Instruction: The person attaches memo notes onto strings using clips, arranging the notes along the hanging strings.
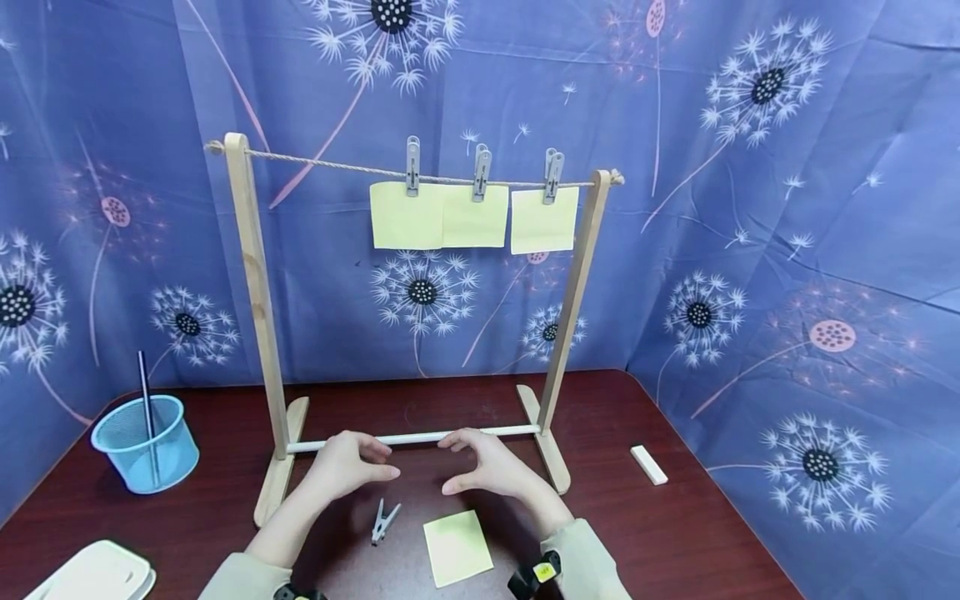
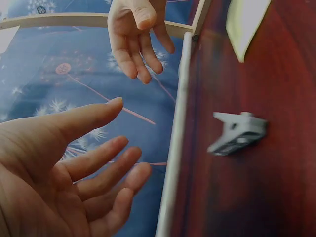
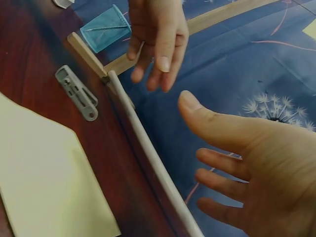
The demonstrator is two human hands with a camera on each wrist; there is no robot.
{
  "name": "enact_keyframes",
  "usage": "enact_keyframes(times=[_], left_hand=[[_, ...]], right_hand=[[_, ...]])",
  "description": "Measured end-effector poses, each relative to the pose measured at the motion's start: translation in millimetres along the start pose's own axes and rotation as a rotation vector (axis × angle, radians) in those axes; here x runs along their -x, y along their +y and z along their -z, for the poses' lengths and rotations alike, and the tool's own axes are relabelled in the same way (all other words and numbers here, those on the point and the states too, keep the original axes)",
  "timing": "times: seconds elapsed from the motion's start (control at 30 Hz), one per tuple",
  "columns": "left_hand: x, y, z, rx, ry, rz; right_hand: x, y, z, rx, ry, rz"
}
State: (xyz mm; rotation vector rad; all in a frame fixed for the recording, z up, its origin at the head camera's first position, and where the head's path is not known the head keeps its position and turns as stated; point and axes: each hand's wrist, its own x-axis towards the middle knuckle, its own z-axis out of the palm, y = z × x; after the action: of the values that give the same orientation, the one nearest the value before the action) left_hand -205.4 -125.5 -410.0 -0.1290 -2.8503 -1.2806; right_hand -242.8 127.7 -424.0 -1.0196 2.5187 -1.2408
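Observation:
My left hand (image 1: pixel 351 467) hovers over the table with fingers relaxed and nothing in them. Facing it, my right hand (image 1: pixel 487 471) is likewise relaxed and holds nothing. Below and between the hands lie a grey clothespin (image 1: pixel 384 522) and a yellow sticky note (image 1: pixel 458 547), the note nearer the right hand. Behind them stands a wooden frame (image 1: pixel 258 308) with a string (image 1: pixel 322 162) across its top. Three yellow notes hang there, the leftmost note (image 1: pixel 407 218) overlapping or touching the middle note (image 1: pixel 476 218); the right note (image 1: pixel 543 223) hangs apart. Grey clothespins (image 1: pixel 412 167) grip them.
A white crossbar (image 1: pixel 420 437) joins the frame's feet just beyond the hands. On the left are a blue mesh cup (image 1: pixel 150 454) holding a dark pen (image 1: pixel 146 392), and a white object (image 1: pixel 101 575). At right lies a small white block (image 1: pixel 648 465). Patterned blue cloth (image 1: pixel 712 208) surrounds the table.

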Motion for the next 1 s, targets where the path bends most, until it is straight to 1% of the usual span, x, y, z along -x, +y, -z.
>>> enact_keyframes(times=[0.17, 0.27, 0.43, 0.57, 0.7, 0.8, 0.9, 1.0], left_hand=[[5.5, -10.7, -8.5, -0.017, -0.042, 0.093], [9.2, -14.7, -12.0, -0.023, -0.055, 0.116], [15.1, -19.4, -17.5, 0.007, -0.061, 0.131], [17.4, -22.9, -22.4, 0.012, -0.073, 0.153], [17.7, -24.2, -26.4, -0.012, -0.084, 0.165], [17.6, -24.8, -28.7, -0.042, -0.093, 0.16], [18.1, -26.1, -31.0, -0.059, -0.098, 0.151], [18.6, -27.3, -33.5, -0.063, -0.103, 0.146]], right_hand=[[4.4, 7, -5, 0.017, -0.058, 0.002], [6.3, 10, -8, 0.017, -0.079, 0.018], [9.0, 14, -13, 0.027, -0.095, 0.018], [9.9, 17, -15, 0.042, -0.133, 0.003], [10.7, 18, -16, 0.063, -0.181, -0.03], [11.8, 18, -16, 0.08, -0.207, -0.043], [12.8, 17, -17, 0.098, -0.218, -0.04], [13.4, 16, -18, 0.113, -0.222, -0.054]])
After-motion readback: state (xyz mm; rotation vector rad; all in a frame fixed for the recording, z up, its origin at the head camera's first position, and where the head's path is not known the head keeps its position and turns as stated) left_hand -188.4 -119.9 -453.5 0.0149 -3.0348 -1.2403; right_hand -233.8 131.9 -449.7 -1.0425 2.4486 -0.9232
